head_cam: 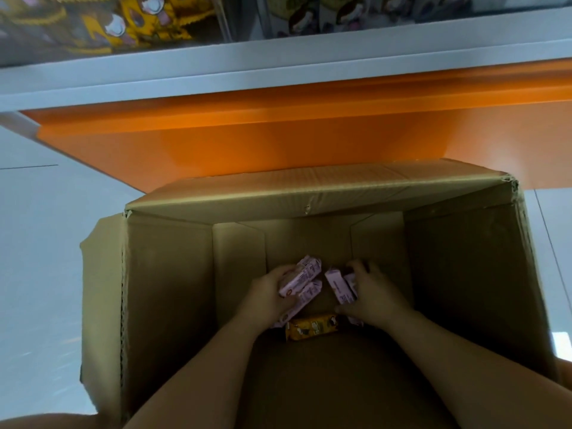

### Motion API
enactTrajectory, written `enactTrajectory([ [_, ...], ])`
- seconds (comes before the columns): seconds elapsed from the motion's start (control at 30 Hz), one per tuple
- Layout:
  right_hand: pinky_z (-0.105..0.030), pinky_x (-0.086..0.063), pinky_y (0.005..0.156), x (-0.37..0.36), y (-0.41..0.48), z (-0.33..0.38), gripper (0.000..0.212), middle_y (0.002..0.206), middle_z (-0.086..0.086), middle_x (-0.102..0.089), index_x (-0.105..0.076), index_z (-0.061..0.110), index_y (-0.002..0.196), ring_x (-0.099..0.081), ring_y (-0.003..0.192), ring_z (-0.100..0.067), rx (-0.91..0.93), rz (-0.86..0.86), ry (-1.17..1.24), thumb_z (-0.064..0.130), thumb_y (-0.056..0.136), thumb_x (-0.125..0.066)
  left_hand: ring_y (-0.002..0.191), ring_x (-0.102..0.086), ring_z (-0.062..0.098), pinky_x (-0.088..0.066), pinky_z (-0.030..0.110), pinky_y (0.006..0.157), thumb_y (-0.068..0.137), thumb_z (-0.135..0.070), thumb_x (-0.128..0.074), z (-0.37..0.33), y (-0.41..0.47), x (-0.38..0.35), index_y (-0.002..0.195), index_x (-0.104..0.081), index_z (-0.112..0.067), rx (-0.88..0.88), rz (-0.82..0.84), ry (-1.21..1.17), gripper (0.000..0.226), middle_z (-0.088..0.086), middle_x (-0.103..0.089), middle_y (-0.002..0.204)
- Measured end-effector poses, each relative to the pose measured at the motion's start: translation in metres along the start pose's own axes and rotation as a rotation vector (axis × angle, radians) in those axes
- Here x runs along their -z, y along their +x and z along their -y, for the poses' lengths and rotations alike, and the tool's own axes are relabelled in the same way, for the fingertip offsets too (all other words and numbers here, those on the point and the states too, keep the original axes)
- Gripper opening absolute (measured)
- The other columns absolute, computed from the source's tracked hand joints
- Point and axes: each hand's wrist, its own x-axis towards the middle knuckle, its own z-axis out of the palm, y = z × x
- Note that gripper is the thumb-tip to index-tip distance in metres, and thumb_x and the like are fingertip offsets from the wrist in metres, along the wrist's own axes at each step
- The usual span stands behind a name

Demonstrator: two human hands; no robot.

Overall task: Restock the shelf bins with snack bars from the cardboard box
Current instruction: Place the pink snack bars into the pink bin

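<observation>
Both my arms reach down into a deep open cardboard box (161, 274) on the floor. My left hand (266, 294) grips a bundle of pink snack bars (305, 278) near the box bottom. My right hand (373, 294) grips other pink snack bars (339, 284) just to the right. A yellow snack bar (312, 328) lies on the box floor between my wrists. Above, clear shelf bins hold yellow snack packs (139, 23) on the left and darker packs (312, 17) on the right.
A grey shelf edge (278, 66) runs across the top, with an orange base panel (278, 128) below it, right behind the box. Pale floor (40, 243) lies to the left and right of the box. The box's far flap (309, 184) leans toward the shelf.
</observation>
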Motion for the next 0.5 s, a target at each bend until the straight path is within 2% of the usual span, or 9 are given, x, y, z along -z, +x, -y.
enactTrajectory([
  [0.17, -0.035, -0.045, 0.092, -0.004, 0.005, 0.013, 0.073, 0.143, -0.009, -0.032, -0.028, 0.022, 0.139, -0.041, 0.126, -0.028, 0.047, -0.069, -0.047, 0.034, 0.081, -0.070, 0.100, -0.056, 0.001, -0.046, 0.007, 0.072, 0.087, -0.014, -0.067, -0.003, -0.002, 0.003, 0.139, -0.043, -0.026, 0.005, -0.022, -0.023, 0.058, -0.005, -0.056, 0.128],
  [0.3, -0.034, -0.047, 0.088, -0.004, 0.007, 0.015, 0.075, 0.137, -0.009, -0.034, -0.028, 0.024, 0.138, -0.044, 0.121, -0.028, 0.079, -0.063, -0.008, 0.030, 0.077, -0.072, 0.100, -0.058, 0.001, -0.050, 0.013, 0.075, 0.088, -0.013, -0.065, -0.008, -0.005, 0.001, 0.138, -0.042, -0.030, 0.017, 0.001, -0.060, 0.058, -0.005, -0.056, 0.127],
  [0.4, -0.034, -0.046, 0.089, -0.001, 0.007, 0.016, 0.070, 0.135, -0.008, -0.035, -0.030, 0.024, 0.137, -0.042, 0.121, -0.027, 0.104, -0.123, 0.044, 0.030, 0.079, -0.068, 0.102, -0.058, 0.001, -0.052, 0.019, 0.084, 0.088, -0.011, -0.064, -0.013, -0.003, 0.000, 0.140, -0.040, -0.030, 0.023, -0.002, -0.103, 0.061, -0.005, -0.055, 0.128],
  [0.5, -0.031, -0.045, 0.085, 0.001, 0.009, 0.016, 0.068, 0.135, -0.007, -0.035, -0.030, 0.025, 0.138, -0.042, 0.120, -0.026, 0.126, -0.216, 0.081, 0.034, 0.081, -0.067, 0.097, -0.058, -0.004, -0.050, 0.013, 0.078, 0.087, -0.010, -0.065, -0.015, -0.003, 0.001, 0.140, -0.039, -0.028, 0.032, -0.024, -0.170, 0.062, -0.007, -0.056, 0.126],
])
